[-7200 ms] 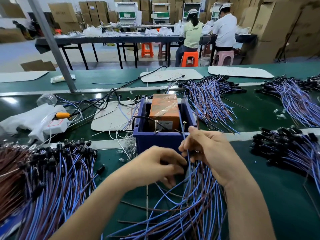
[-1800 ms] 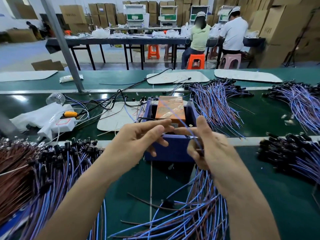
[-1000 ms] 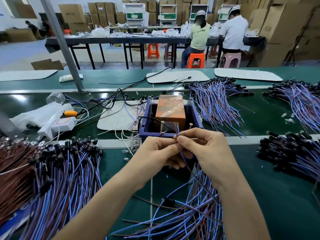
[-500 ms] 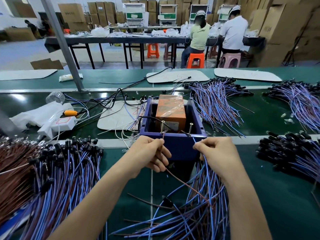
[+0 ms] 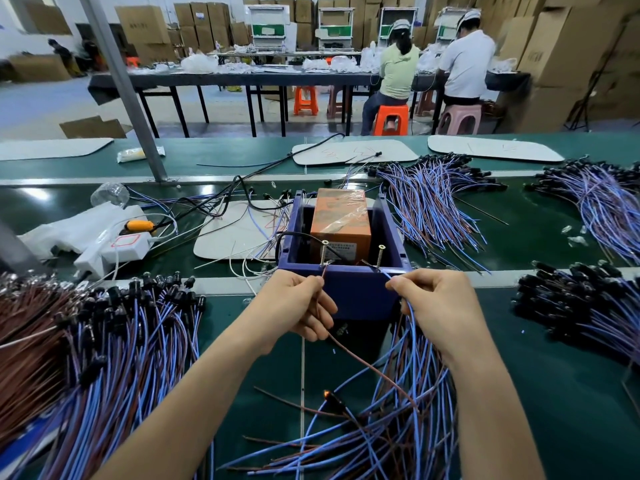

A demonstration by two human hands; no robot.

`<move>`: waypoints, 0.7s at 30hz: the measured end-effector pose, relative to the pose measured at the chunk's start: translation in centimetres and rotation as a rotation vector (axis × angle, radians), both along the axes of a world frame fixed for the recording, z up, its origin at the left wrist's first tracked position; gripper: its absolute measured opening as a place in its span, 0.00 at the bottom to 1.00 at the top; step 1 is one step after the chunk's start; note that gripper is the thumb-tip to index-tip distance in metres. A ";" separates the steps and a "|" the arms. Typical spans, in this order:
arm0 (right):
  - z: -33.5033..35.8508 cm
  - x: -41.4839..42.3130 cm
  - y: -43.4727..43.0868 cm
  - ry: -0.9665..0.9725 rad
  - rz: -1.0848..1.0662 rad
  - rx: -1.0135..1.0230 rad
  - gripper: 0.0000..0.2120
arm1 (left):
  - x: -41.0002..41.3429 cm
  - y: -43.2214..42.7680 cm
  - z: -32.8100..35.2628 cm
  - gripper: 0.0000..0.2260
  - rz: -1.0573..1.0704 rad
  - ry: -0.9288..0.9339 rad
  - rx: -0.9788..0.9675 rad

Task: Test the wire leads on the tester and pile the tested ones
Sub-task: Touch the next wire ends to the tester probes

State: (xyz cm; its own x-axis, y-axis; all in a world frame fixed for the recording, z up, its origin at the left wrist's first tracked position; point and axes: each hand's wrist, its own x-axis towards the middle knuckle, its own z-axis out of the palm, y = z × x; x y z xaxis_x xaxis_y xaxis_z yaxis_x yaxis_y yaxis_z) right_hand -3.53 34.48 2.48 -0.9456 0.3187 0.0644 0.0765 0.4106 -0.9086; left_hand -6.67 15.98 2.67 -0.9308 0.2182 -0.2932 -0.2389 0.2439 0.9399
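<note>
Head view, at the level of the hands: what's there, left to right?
left wire pile → left hand, pinching a brown wire → blue box → right hand, pinching a blue wire → right wire pile

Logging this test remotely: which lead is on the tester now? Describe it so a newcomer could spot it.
Find the blue tester box mid-bench, two screws at its near rim. The left hand holds a brown wire to one screw, the right hand a blue wire to the other. That lead's black lamp end lies nearer the camera, alone glowing orange.
</note>
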 end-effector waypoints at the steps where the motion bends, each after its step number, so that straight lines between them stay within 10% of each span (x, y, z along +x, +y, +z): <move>1: 0.0 0.0 0.0 0.003 0.000 -0.003 0.11 | 0.0 0.0 0.0 0.21 0.001 0.001 0.001; 21: -0.2 -0.3 0.2 0.032 -0.026 -0.042 0.09 | -0.1 0.0 -0.1 0.21 0.010 0.004 0.002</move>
State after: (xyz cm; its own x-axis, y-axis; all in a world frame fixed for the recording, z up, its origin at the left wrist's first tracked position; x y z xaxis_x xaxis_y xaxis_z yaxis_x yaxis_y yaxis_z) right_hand -3.83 34.65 2.25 -0.9346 0.3465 0.0810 0.0569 0.3702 -0.9272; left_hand -6.72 16.02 2.55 -0.9342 0.2089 -0.2891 -0.2377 0.2399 0.9413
